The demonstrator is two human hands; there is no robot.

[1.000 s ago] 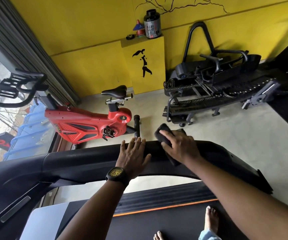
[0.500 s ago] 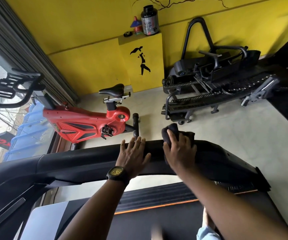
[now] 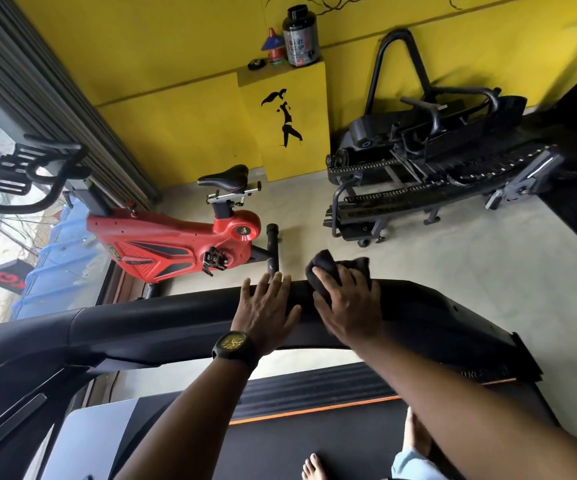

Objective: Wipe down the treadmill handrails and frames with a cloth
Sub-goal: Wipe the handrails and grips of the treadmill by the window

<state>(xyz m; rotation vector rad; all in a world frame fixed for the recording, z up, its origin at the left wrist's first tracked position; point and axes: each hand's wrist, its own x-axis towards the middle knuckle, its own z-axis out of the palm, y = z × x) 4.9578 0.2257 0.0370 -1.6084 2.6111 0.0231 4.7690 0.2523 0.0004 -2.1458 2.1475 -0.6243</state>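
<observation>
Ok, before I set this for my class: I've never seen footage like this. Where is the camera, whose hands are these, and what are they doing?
No robot here: one wide-angle camera sits on a person's head, looking down at their own arms. They stand barefoot on a treadmill belt. The left hand, wearing a wristwatch, rests flat on the black handrail. Beside it, the right hand presses a dark cloth onto the same rail. Beyond, on the floor, stand a red exercise bike and another black machine by a yellow wall.
</observation>
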